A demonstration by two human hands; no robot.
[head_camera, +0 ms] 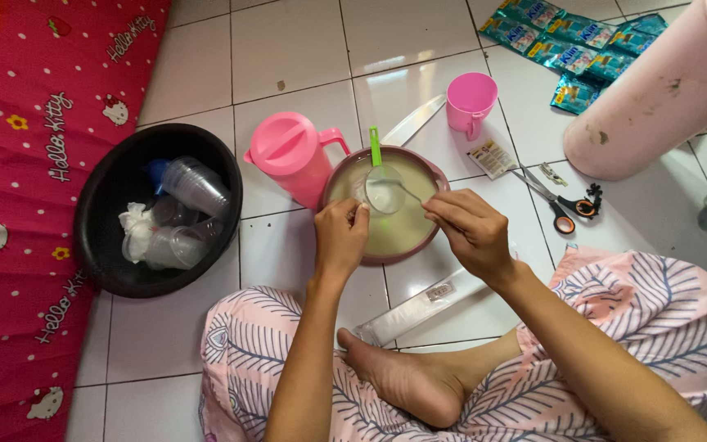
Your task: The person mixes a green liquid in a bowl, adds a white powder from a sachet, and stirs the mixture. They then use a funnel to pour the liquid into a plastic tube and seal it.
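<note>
— Pink bowl (431,237) on the floor, full of pale liquid. What do we hold over it?
— Our left hand (340,237) pinches a clear cup (363,190). Our right hand (472,233) grips a spoon (403,190). A green-handled strainer (382,184) sits in the bowl.

Pink lidded jug (292,155), pink mug (470,100), black basin (104,254) of clear plastic cups (194,184), scissors (566,205), teal sachets (570,45) on the tiled floor (288,41)
</note>
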